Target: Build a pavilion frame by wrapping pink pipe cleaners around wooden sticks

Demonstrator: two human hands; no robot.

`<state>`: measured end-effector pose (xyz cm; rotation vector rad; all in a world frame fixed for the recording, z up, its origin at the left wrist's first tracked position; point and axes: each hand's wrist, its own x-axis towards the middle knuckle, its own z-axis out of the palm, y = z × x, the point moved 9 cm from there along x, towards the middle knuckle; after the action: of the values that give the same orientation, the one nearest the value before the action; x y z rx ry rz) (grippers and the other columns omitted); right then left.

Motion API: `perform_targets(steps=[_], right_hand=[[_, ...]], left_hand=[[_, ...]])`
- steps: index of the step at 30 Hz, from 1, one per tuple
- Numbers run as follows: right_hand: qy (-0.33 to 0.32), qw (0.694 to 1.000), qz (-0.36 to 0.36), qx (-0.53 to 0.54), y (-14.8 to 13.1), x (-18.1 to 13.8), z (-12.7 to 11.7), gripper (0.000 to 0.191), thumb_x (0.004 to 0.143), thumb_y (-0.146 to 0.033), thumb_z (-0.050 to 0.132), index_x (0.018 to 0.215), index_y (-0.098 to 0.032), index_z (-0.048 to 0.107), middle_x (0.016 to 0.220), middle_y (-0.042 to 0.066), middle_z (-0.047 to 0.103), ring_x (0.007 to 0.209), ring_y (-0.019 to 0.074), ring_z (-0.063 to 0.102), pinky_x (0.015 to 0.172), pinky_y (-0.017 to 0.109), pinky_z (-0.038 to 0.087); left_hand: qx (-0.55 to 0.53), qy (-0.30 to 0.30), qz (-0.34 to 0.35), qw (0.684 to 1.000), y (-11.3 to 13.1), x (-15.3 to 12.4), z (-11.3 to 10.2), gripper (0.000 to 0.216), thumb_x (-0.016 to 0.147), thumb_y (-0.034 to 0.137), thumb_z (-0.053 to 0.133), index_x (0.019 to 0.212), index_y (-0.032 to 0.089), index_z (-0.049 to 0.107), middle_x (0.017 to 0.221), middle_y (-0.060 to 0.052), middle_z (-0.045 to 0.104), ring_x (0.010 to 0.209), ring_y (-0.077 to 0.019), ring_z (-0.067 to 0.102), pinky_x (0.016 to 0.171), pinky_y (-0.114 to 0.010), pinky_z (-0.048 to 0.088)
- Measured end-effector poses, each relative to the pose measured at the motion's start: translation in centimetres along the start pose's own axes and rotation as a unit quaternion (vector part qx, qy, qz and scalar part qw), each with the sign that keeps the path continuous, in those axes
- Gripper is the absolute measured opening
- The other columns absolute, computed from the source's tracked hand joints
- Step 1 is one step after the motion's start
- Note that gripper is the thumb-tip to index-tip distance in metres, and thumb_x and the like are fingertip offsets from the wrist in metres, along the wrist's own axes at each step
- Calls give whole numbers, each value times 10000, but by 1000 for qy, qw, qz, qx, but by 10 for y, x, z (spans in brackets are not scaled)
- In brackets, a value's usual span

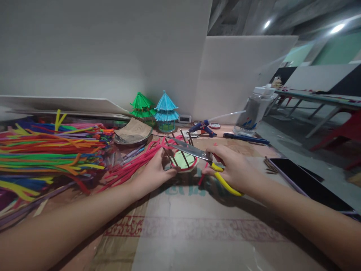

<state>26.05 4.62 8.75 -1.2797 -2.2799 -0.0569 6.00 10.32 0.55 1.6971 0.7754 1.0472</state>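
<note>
My right hand (235, 167) is closed round a pair of scissors (227, 184) with yellow handles. The blades point left, slightly apart, and pass over a small round base (184, 160) with a pale green floor, a red rim and several upright brown sticks. At the left edge of that base, my left hand (153, 171) grips it between thumb and fingers; some fingertips are hidden. Long pink-red pipe cleaners (132, 163) lie beside my left hand, their ends reaching behind the sticks near the blade tips.
Bundles of coloured pipe cleaners (53, 150) fill the left side. Behind stand green (140, 107) and blue (166, 111) roofed models, a foil-like dish (132, 131) and a blue glue gun (203, 128). A clear bottle (251, 113) and a phone (307, 182) are at right.
</note>
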Motion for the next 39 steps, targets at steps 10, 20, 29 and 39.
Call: perform_targets(steps=[10,20,29,39], right_hand=[[2,1000,8,0,2,-1,1,338,948,-544,719,1051,-224,679,881,52,666,748,216,583,660,302,405],[-10,1000,7,-5,0,0,2,301,937,-490,741,1043,-218,667,851,37,643,712,199,545,622,284,362],[-9,1000,12,1,1,2,1,350,938,-564,728,988,-224,662,813,27,631,668,185,513,598,280,355],[-18,999,34,0,7,1,3,367,880,-533,816,1029,-220,697,782,12,620,651,184,515,600,281,346]], left_hand=[[8,7,-4,1000,-3,1,-2,439,844,269,782,1195,239,520,1324,-109,701,1338,-305,656,1149,-468,503],[9,12,-9,1000,-4,2,-3,447,843,301,787,1182,235,503,1304,-119,708,1312,-306,668,1141,-487,500],[28,25,-9,999,-10,1,-10,478,832,346,845,1210,241,572,1295,-110,717,1310,-311,659,1147,-475,501],[29,14,-4,999,-8,2,-7,497,844,329,827,1263,241,574,1333,-111,711,1309,-308,673,1156,-483,512]])
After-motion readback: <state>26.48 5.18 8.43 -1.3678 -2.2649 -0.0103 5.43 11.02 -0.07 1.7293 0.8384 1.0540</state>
